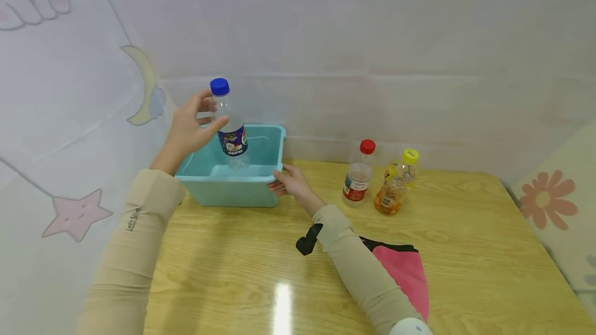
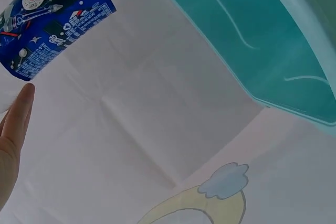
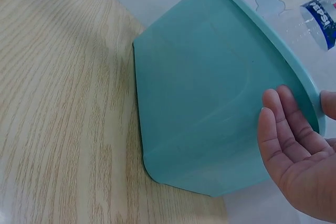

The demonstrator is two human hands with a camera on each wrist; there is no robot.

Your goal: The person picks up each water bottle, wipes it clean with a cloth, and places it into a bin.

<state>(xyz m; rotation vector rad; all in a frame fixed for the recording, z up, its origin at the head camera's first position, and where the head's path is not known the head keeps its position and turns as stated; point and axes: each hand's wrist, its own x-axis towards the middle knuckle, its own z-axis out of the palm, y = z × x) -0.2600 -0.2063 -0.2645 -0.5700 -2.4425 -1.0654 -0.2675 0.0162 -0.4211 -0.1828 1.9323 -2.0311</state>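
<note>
My left hand (image 1: 188, 125) holds a clear plastic Pepsi bottle (image 1: 233, 141) by its upper part, thumb on one side and fingers on the other. The bottle has a blue cap and a dark blue label, and it hangs nearly upright over the teal plastic bin (image 1: 228, 190). In the left wrist view the label (image 2: 58, 22) shows close to the fingers, with the bin's rim off to the right. At the bin's near right corner, my right hand (image 1: 293, 182) grips the rim, its thumb over the edge and its fingers (image 3: 286, 129) under it outside.
To the right stand a clear bottle with a red cap (image 1: 357, 182) and a yellow-capped bottle (image 1: 393, 187) with some amber liquid. A pink and black cloth (image 1: 405, 273) lies on the wooden table (image 1: 223, 273), partly behind my right forearm. A pale curtain (image 1: 372, 40) hangs behind.
</note>
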